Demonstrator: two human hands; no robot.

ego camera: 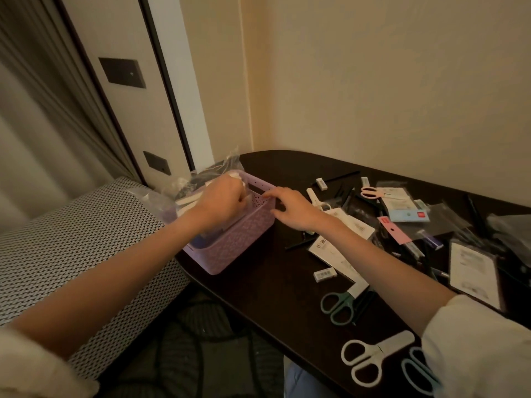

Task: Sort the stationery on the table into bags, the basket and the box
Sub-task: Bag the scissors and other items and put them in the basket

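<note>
**Lilac basket at the tabletop's left end**

The lilac basket (241,239) sat at the left end of the dark tabletop (275,282), its long axis running from the near edge toward the wall corner. The left hand (221,199) was inside it, fingers curled; what they held could not be told. The right hand (290,208) rested relaxed fingers on its right rim. Green scissors (339,307) and white scissors (370,357) lay near the front edge, handles leftward. Cream walls met behind.
</note>
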